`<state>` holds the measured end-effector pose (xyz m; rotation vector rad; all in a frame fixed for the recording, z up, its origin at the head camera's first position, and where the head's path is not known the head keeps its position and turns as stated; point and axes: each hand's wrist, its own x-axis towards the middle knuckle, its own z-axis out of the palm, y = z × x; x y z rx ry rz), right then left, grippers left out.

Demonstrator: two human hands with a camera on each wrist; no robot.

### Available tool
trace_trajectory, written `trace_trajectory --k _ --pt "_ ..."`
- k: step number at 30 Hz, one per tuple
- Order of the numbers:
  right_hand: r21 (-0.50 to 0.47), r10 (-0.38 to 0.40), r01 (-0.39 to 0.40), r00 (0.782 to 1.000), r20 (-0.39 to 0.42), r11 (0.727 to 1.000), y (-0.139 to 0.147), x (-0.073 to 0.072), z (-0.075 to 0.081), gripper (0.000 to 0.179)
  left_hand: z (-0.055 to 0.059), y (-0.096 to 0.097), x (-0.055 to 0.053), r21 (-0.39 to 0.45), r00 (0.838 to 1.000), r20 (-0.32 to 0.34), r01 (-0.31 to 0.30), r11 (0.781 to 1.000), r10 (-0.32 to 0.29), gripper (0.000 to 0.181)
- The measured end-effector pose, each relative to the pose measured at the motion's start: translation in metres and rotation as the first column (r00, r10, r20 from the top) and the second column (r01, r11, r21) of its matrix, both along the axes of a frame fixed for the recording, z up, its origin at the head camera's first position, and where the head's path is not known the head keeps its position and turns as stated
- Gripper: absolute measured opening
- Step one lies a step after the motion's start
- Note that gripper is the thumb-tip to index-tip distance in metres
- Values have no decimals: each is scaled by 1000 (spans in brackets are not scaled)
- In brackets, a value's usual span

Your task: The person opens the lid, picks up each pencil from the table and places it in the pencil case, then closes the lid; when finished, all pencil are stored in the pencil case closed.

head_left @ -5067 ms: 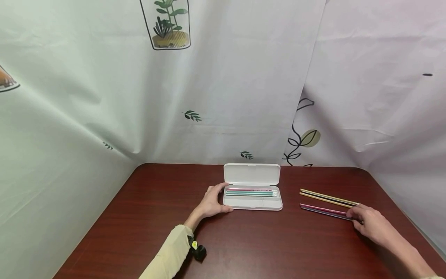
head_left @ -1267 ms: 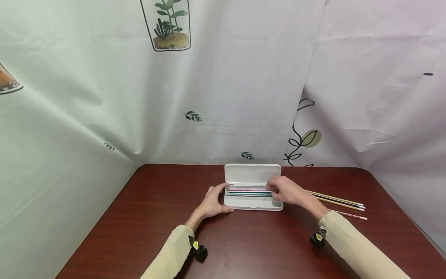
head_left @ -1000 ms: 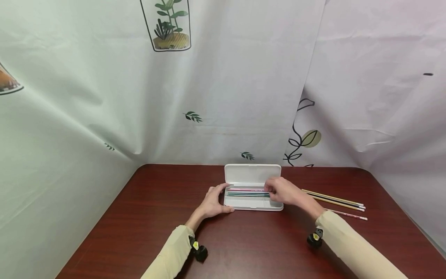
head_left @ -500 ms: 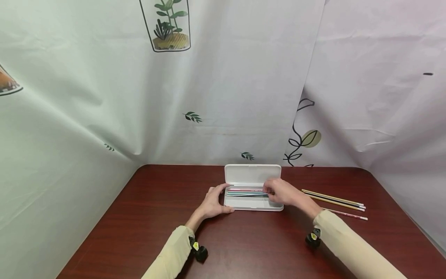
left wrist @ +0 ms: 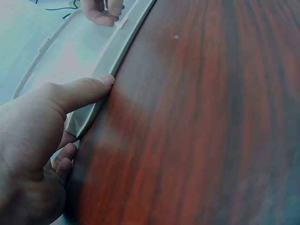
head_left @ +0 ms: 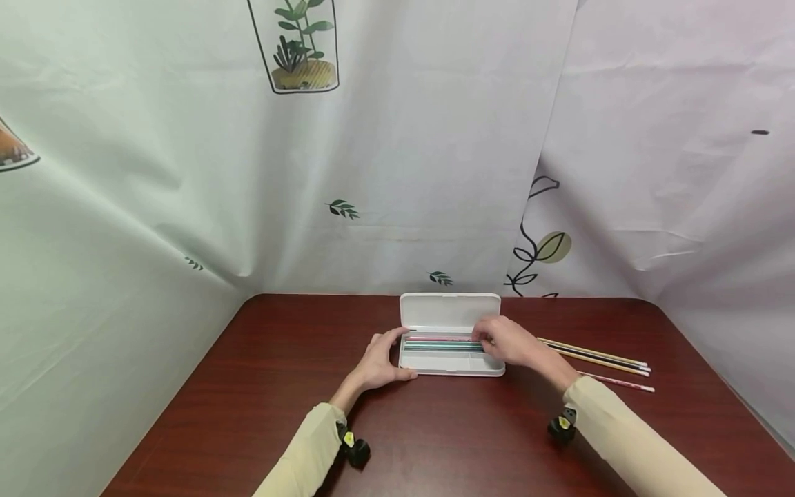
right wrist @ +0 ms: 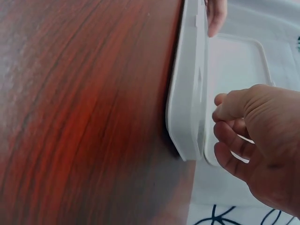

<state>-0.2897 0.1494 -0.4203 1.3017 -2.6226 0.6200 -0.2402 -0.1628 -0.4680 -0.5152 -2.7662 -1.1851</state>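
Note:
A white pencil case (head_left: 428, 362) lies open, its lid (head_left: 448, 310) raised at the back. My left hand (head_left: 375, 360) grips its left end, thumb at the front edge and fingers behind; the left wrist view shows the thumb (left wrist: 89, 91) against the front wall. Pink and teal pencils (head_left: 437, 345) lie side by side in the rear compartment. Over their right ends is my right hand (head_left: 508, 340), its fingers loosely bent. The right wrist view shows thumb and fingertips (right wrist: 225, 112) above the rim with no pencil visible between them. The case wall hides the pencils there.
To the right, several yellow and black pencils (head_left: 596, 356) lie on the dark red table (head_left: 459, 435). A pink-and-white pencil (head_left: 621, 382) lies nearer, partly behind the right forearm. A patterned white cloth (head_left: 422, 172) hangs behind the table.
The right hand has carried a pink and a dark pencil from the right into the case. A slanting pencil now lies level with the others, and that hand has shifted slightly right. The left hand stays.

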Motion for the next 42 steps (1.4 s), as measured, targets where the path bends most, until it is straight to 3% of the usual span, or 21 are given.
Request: trace_trajectory --k 11,17,24,32,42 --pt "-109 -108 100 991 -78 989 70 23 2 20 -2 -1 -2 -6 1000 -15 3 1000 -3 88" --pt "-166 -198 170 966 -168 971 121 45 -6 29 1 -2 -2 -5 1000 -11 -2 1000 2 88" --pt "-136 -305 283 932 -193 949 165 68 -18 35 1 -1 -2 -15 1000 -12 -1 1000 1 88" --pt "-144 -388 364 898 -210 920 195 83 -34 36 0 0 -2 -14 1000 -13 2 1000 -2 88" --pt "-165 -422 393 883 -206 904 210 86 -47 40 0 -1 -2 -11 1000 -11 -1 1000 1 88"
